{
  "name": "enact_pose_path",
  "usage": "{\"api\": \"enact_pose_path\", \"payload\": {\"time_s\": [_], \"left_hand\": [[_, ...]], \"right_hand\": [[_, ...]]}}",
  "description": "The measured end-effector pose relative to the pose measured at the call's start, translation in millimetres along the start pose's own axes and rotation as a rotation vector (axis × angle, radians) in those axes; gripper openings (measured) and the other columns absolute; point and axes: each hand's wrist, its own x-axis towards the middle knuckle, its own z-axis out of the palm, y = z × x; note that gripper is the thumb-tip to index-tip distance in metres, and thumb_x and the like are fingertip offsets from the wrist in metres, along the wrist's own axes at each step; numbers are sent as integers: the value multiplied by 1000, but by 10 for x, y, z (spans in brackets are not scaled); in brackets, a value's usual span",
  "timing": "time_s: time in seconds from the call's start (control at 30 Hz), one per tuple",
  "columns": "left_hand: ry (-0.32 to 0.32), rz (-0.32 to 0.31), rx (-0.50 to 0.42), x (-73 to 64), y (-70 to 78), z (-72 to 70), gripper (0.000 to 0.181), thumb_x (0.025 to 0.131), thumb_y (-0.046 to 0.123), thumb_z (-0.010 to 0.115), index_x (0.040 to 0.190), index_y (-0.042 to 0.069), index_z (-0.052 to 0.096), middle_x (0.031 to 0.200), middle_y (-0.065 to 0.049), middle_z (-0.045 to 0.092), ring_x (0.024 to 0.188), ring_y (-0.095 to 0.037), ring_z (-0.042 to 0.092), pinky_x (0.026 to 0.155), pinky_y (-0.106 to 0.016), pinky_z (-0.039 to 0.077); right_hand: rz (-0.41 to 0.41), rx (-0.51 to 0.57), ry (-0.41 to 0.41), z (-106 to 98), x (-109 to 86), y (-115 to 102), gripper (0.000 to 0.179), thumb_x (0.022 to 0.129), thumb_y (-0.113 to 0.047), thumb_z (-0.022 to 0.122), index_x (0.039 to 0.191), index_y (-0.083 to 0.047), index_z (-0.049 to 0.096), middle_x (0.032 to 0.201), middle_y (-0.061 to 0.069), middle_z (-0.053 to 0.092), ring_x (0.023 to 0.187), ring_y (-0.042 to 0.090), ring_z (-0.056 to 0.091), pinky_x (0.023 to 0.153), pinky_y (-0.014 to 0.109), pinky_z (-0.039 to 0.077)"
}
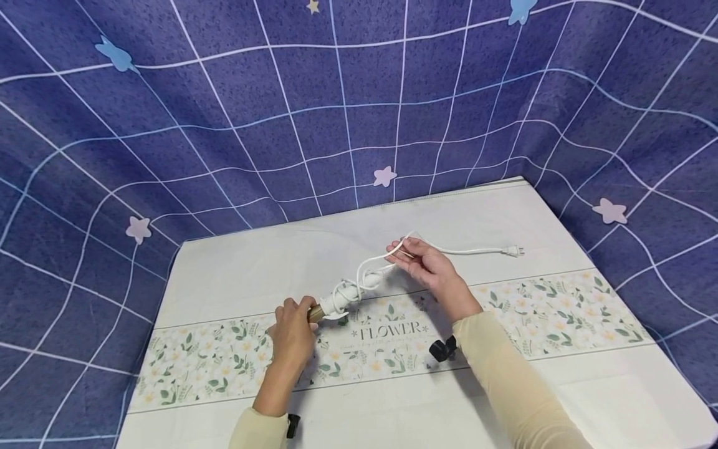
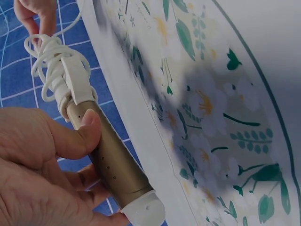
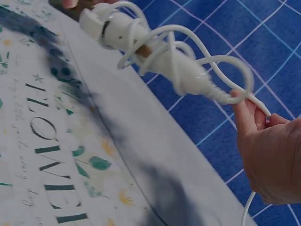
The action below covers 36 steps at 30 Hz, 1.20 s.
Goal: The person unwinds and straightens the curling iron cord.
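Observation:
A curling iron with a gold barrel [image 2: 115,150] and a white handle [image 3: 162,61] is held above the table, tilted. My left hand [image 1: 294,329] grips the gold barrel, thumb lying along it in the left wrist view. The barrel's white tip [image 2: 146,209] sticks out below that hand. Loose loops of white cord [image 3: 256,102] wind around the handle. My right hand [image 1: 432,267] pinches the cord just beyond the handle's end. From there the cord runs right to a two-pin plug [image 1: 512,251].
A white table cover [image 1: 252,262] with a flowered band and the word FLOWER lies under both hands. Behind the table and at its sides hangs a blue curtain [image 1: 314,149] with a grid and stars. Dark wrist straps [image 1: 443,349] show below the sleeves.

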Motion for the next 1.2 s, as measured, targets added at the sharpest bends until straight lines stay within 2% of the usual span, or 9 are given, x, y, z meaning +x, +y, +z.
{"api": "enact_pose_path", "payload": {"time_s": [0.13,0.3,0.4,0.5,0.63,0.8,1.03,1.13,1.2], "left_hand": [[-1,-18,5,2,-65,-15,35,79,6,74,112,12,63,96,-14,53,93,-32,47,76,-60,39],[-17,-58,-5,20,-141,-57,36,81,5,72,115,10,60,99,-17,52,95,-34,46,73,-61,40],[-28,-87,-18,39,-175,-78,39,83,6,70,120,9,58,102,-18,52,96,-34,46,75,-65,40],[-29,-107,-51,55,-208,-91,39,84,6,68,122,9,58,103,-18,52,97,-34,45,79,-68,38],[-24,-101,-76,59,-250,-96,39,84,5,68,121,11,58,104,-16,52,98,-32,46,79,-62,38],[-40,-56,-63,41,-301,-85,41,82,4,71,119,14,59,104,-15,52,98,-31,46,78,-54,38],[-43,44,-7,19,-387,-86,40,80,5,73,115,17,60,100,-10,51,95,-30,46,79,-54,38],[-38,95,18,12,-417,-82,41,78,4,76,114,17,61,97,-8,50,92,-28,45,77,-52,37],[-28,128,41,10,-433,-75,43,75,3,77,113,16,63,95,-8,50,90,-28,45,75,-52,38]], "right_hand": [[-32,14,14,17,-40,-68,12,101,1,38,100,3,50,106,21,59,123,35,51,107,50,29],[-62,-34,47,-36,-64,-142,12,102,1,35,109,2,44,106,21,58,137,37,32,106,50,31],[-75,-94,83,-90,-62,-171,14,102,2,33,113,2,41,105,20,57,134,38,36,105,49,33],[-89,-168,108,-144,-43,-186,14,102,2,32,114,3,40,104,19,56,124,38,48,105,49,34],[-121,-232,125,-201,2,-191,15,102,3,32,115,5,38,106,21,53,119,39,52,104,50,34],[-156,-278,188,-249,67,-192,20,103,1,32,121,4,38,118,26,44,130,42,40,101,46,41],[-207,-266,236,-248,124,-257,45,102,2,32,145,10,21,131,29,36,127,39,45,97,41,45],[-212,-228,219,-212,117,-311,39,102,3,31,141,9,28,131,28,36,132,39,40,98,41,44],[-217,-193,206,-186,103,-354,31,102,3,31,132,8,36,123,26,42,132,39,39,99,42,43]]}}
